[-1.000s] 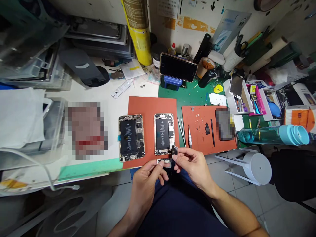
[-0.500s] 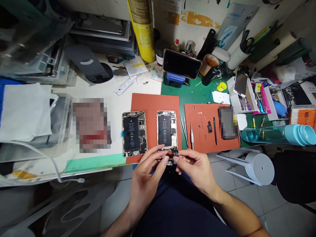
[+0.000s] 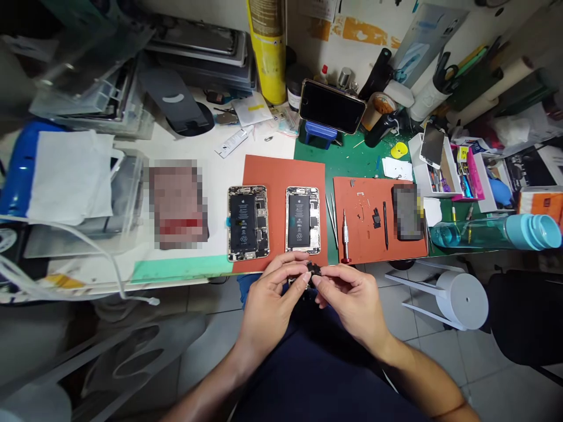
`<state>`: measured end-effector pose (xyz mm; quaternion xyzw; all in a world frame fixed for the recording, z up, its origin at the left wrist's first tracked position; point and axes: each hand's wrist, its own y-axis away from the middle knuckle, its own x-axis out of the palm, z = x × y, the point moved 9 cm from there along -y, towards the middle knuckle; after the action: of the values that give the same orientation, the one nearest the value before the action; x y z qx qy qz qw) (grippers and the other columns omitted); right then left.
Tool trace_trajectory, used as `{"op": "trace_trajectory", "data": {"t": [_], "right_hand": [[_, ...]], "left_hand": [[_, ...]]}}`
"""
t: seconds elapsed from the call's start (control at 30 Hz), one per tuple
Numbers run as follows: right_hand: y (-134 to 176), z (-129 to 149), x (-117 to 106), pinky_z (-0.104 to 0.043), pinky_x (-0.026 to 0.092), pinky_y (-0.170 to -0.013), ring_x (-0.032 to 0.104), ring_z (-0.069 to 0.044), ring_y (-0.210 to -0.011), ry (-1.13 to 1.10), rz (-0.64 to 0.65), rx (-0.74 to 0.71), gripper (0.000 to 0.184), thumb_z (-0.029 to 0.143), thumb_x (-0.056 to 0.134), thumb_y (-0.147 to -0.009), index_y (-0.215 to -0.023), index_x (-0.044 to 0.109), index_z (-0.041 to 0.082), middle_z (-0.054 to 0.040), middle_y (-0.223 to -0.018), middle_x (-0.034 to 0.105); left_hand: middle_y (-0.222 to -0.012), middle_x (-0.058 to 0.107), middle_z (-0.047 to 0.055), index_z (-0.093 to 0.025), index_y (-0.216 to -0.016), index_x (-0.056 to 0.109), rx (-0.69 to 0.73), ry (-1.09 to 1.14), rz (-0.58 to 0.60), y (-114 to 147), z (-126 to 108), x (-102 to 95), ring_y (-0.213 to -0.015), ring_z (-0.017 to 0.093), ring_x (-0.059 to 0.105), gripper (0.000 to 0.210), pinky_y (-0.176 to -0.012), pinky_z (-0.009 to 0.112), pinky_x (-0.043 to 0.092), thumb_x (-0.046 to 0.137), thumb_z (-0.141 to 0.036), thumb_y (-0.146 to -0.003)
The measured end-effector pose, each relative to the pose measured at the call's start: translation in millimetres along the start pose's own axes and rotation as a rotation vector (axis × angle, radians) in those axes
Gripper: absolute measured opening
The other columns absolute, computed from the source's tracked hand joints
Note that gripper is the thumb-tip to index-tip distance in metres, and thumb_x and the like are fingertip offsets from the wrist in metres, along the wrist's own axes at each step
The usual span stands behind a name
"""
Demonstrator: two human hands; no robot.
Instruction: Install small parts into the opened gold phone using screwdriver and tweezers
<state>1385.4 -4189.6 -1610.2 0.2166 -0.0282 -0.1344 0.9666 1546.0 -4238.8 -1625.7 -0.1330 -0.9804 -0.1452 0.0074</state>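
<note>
Just in front of the table edge, my left hand (image 3: 272,299) and my right hand (image 3: 349,296) meet around a small black phone part (image 3: 314,269). Both hands pinch it between thumb and fingers, and its exact kind is too small to make out. Beyond my fingertips lies an opened phone (image 3: 302,220) with its black battery and circuit board bare. A second opened phone (image 3: 248,223) rests to its left, partly on the red mat (image 3: 278,170). Tweezers (image 3: 332,220) and a screwdriver (image 3: 345,235) lie to the right of the phones.
A second red mat (image 3: 367,234) bears a black pry tool (image 3: 386,225), a small black part (image 3: 376,217) and a blurred dark phone. A blue bottle (image 3: 488,231) lies at the right near white tool boxes (image 3: 440,187). Another phone (image 3: 333,107) leans on a blue stand at the back.
The head view has shifted, so the table's things appear a little higher and mostly further right. My hands still pinch the small black part, now held closer to my body, off the near phone's edge.
</note>
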Motion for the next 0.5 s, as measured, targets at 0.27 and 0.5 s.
{"op": "trace_trajectory", "data": {"t": [0.27,0.5], "right_hand": [[7,-7,6,-0.024,0.060,-0.055,0.069,-0.013,-0.054,-0.104,0.035,0.087,0.028,0.042,0.092,-0.082,-0.092,0.083,0.018,-0.0005,-0.065,0.073],[19,-11,3,-0.020,0.056,-0.053,0.066,-0.011,-0.049,-0.155,0.093,0.172,0.036,0.044,0.097,-0.075,-0.088,0.081,0.016,0.0003,-0.058,0.072]], "left_hand": [[-0.124,0.076,0.008,-0.025,-0.093,0.086,-0.070,0.130,-0.065,14,6,-8.2,-0.114,0.022,0.074,0.019,-0.101,0.032,0.061,0.085,-0.043,-0.089],[-0.101,0.082,0.007,-0.021,-0.098,0.085,-0.165,0.211,-0.187,22,25,-19.4,-0.093,0.020,0.077,0.034,-0.089,0.029,0.063,0.090,-0.051,-0.083]]}}
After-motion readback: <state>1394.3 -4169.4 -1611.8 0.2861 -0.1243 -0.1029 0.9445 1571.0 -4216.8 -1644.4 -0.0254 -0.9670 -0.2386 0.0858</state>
